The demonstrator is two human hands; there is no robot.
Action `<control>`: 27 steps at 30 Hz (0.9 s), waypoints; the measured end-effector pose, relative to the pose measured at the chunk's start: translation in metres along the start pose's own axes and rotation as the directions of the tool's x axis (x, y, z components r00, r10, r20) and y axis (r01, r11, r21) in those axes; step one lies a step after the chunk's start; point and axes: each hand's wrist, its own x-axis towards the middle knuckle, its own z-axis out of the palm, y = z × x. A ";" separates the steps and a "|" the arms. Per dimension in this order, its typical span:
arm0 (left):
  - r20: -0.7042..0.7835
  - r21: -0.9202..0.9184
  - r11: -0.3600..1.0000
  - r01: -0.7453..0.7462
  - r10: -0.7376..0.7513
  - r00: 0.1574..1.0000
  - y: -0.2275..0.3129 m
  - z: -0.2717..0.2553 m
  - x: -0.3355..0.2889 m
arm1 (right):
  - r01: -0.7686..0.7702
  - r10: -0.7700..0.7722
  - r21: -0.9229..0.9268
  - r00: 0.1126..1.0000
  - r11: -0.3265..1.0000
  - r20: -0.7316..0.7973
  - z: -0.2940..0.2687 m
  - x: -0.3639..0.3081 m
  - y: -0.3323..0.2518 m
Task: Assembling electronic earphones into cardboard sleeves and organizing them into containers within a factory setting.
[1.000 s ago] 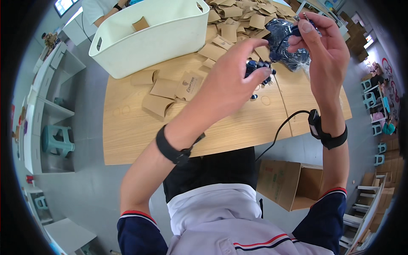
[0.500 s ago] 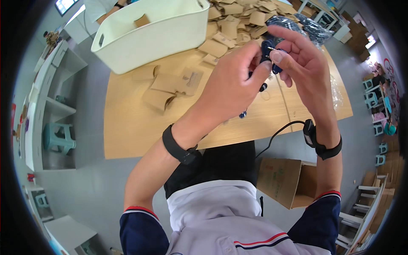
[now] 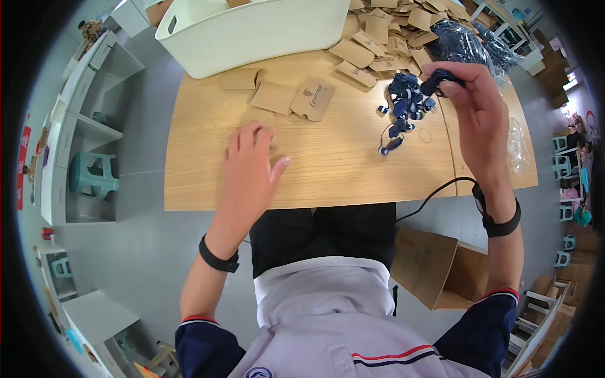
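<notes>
My right hand [image 3: 476, 104] is raised over the right side of the table, fingers closed round a coiled bundle of dark blue earphones [image 3: 435, 82]. Just left of it lies a heap of dark blue and white earphones [image 3: 403, 104], a loop of cable trailing toward me. At the left, my left hand [image 3: 249, 167] reaches over the tabletop with fingers slightly bent and thumb apart. Its fingertips partly cover a small brown cardboard packet [image 3: 258, 120]. Beyond them lie more packets, a plain one [image 3: 275, 97] and a printed one [image 3: 313, 99].
A large cream plastic bin [image 3: 252, 41] stands at the table's far left. Many flat brown packets [image 3: 378, 38] are piled at the back, beside clear bags of dark items [image 3: 463, 44]. A rubber band [image 3: 425, 135] lies near the earphones; an open carton [image 3: 422, 264] sits below the table edge.
My hands have moved apart. The left let go of the earphones and went left to the packets; the right keeps the coiled bundle. The earphone heap has come into view.
</notes>
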 end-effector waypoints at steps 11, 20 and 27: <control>0.112 -0.115 0.938 0.328 -0.316 0.942 -0.007 -0.024 0.006 | 0.405 -0.419 -0.408 0.906 0.818 0.059 -0.005 0.010 -0.019; 0.044 -0.958 0.276 0.076 -0.121 0.992 0.090 0.001 0.036 | 0.288 -0.312 -0.226 0.947 0.931 -0.076 -0.009 0.014 -0.039; -0.100 -0.962 0.267 -0.059 -0.143 0.985 0.128 0.025 0.060 | 0.384 -0.386 -0.100 0.922 0.918 -0.003 0.001 0.009 -0.043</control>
